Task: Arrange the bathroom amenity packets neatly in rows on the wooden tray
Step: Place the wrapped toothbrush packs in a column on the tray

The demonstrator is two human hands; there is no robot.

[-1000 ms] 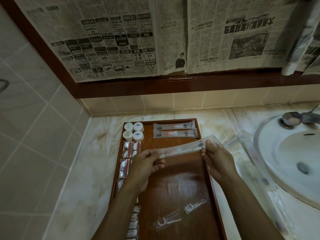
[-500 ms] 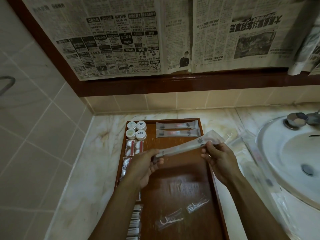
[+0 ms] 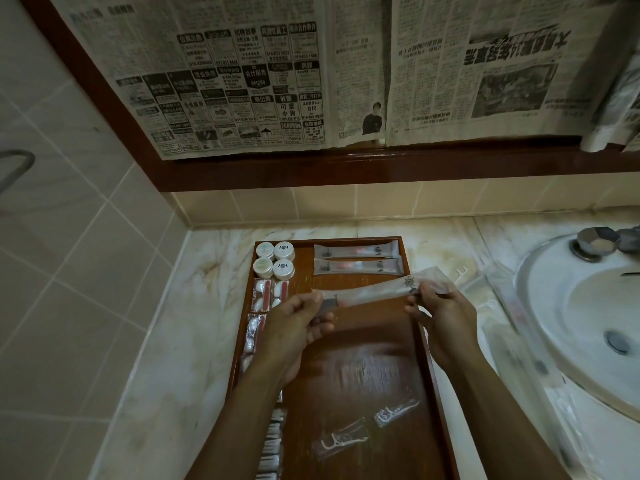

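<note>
1. The wooden tray lies lengthwise on the marble counter, left of the white sink.
2. Both hands hold one long translucent packet in the air above the tray's far half, its right end raised and reaching past the tray's right rim.
3. The left hand has its fingers curled, pinching the packet's left end.
4. The right hand grips the right end by the printed emblem, fingers bent around it.
5. Two similar long packets lie side by side at the tray's far right corner.
6. Four round white-lidded jars stand in a square at the tray's far left corner.
7. Small sachets run down the tray's left edge.
8. Two clear floss-pick packets lie askew near the tray's near end.
</note>
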